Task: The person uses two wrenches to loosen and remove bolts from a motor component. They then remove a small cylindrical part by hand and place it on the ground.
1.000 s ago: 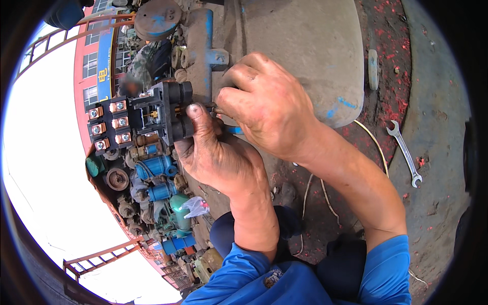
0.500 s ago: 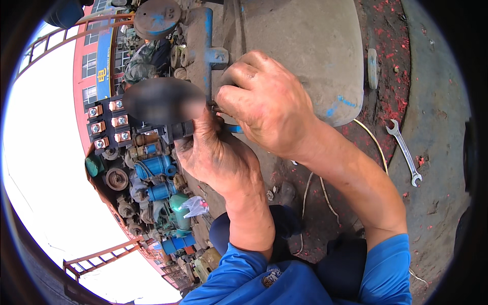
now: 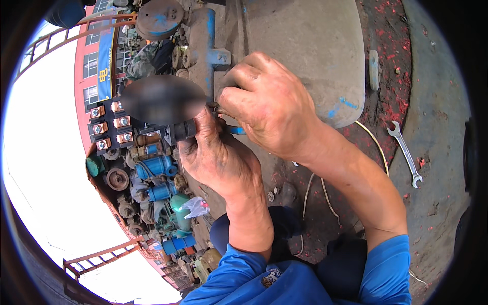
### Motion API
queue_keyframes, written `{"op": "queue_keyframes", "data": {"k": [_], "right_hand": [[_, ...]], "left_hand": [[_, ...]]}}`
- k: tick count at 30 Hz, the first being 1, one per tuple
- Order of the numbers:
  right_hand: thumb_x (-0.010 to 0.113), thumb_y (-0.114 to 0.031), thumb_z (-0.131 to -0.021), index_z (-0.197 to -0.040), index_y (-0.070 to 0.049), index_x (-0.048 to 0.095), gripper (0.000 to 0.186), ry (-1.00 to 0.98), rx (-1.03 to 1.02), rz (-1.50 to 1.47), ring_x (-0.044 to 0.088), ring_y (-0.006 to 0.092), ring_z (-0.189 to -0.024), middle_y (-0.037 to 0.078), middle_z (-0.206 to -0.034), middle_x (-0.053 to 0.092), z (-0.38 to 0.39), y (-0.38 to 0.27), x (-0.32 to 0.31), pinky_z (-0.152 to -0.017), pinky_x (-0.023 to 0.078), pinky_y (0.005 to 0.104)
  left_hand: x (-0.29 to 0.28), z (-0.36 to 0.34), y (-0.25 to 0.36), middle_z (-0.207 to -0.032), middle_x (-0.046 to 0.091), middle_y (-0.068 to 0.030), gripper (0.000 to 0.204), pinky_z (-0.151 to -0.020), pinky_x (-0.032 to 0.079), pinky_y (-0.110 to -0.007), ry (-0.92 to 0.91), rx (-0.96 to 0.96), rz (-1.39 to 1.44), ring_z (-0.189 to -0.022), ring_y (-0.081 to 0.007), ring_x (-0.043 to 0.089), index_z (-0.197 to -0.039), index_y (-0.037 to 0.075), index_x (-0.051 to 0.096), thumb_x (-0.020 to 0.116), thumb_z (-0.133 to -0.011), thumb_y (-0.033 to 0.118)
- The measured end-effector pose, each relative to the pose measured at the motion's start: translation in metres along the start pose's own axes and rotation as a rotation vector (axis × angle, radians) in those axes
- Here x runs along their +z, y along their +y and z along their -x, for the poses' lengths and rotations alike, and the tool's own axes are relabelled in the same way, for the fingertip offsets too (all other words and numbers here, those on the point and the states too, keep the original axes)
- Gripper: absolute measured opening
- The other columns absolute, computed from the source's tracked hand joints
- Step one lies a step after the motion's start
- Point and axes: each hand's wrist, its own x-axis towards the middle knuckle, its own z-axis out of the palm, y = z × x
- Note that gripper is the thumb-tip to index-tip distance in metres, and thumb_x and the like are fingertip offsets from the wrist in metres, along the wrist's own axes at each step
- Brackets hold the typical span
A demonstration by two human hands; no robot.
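My left hand [image 3: 218, 157] is closed around the end of a black electrical part with copper-coloured screw terminals [image 3: 110, 124], raised in front of me. A dark blurred oval covers the part's middle. Its terminals, in two rows, point to the left, and a black ridged piece [image 3: 186, 129] shows beside my left thumb. Close against the left thumb, my right hand [image 3: 272, 104] has its fingers curled in a pinch. Whatever lies between those fingertips is hidden behind the hand and too small to make out.
A dusty grey tank or panel with blue paint marks [image 3: 300, 56] stands beyond my hands. An open-ended wrench [image 3: 405, 152] lies on the ground at right, past a pale cable [image 3: 373, 136]. Blue motors [image 3: 153, 166] and other machine parts are heaped at left. A person in camouflage [image 3: 145, 63] is behind.
The view has shifted very slightly. Both hands keep nearly the same grip, and slightly more of the black ridged piece shows beside my left thumb.
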Motion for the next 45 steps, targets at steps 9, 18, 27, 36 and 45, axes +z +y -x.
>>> {"op": "queue_keyframes", "data": {"k": [9,18,27,36,45], "right_hand": [[0.061,-0.019,-0.076,-0.071,-0.007,0.058,0.012,-0.006,-0.001,-0.017,0.057,0.0323,-0.079,0.011,-0.075,0.055,0.001,0.001,-0.001,-0.067,0.049,0.0439],[0.065,-0.005,-0.069,-0.076,-0.006,0.058,0.01,-0.056,-0.001,-0.07,0.056,0.0326,-0.082,0.009,-0.08,0.057,-0.001,-0.002,-0.006,-0.069,0.049,0.0429],[0.076,-0.009,-0.075,-0.096,-0.006,0.063,0.025,-0.174,0.02,0.012,0.058,0.0332,-0.088,0.009,-0.091,0.063,-0.001,-0.004,-0.008,-0.076,0.05,0.0412],[0.068,0.003,-0.081,-0.107,0.002,0.064,0.026,-0.216,0.027,0.156,0.065,0.0287,-0.093,0.017,-0.103,0.067,0.036,-0.038,-0.066,-0.079,0.053,0.0349],[0.079,0.0,-0.067,-0.106,-0.006,0.068,0.041,-0.456,0.207,0.446,0.06,0.0285,-0.103,0.012,-0.112,0.062,0.086,-0.1,-0.104,-0.085,0.049,0.0382]], "left_hand": [[0.005,-0.001,0.003,-0.091,0.065,-0.0022,0.016,-0.072,0.048,-0.024,0.059,0.006,-0.075,-0.077,-0.0093,0.056,-0.111,0.001,0.064,0.063,-0.096,0.007],[0.007,0.001,-0.003,-0.084,0.064,-0.0007,0.018,-0.061,0.038,-0.022,0.089,0.045,-0.034,-0.069,-0.0074,0.051,-0.108,0.001,0.066,0.07,-0.092,0.009],[-0.032,0.009,0.011,-0.076,0.044,-0.0009,0.033,-0.07,0.036,-0.031,-0.133,-0.064,0.249,-0.073,-0.0126,0.041,-0.116,-0.002,0.057,0.048,-0.102,0.026],[-0.061,0.062,0.015,-0.114,0.055,-0.0138,0.064,-0.076,0.039,-0.032,-0.115,-0.982,0.927,-0.092,-0.0207,0.048,-0.14,-0.008,0.042,0.036,-0.105,0.045],[-0.055,0.1,-0.015,-0.136,0.051,-0.02,0.06,-0.106,0.039,-0.041,-0.372,-1.056,1.043,-0.127,-0.0287,0.048,-0.141,-0.009,0.043,0.05,-0.094,0.03]]}}
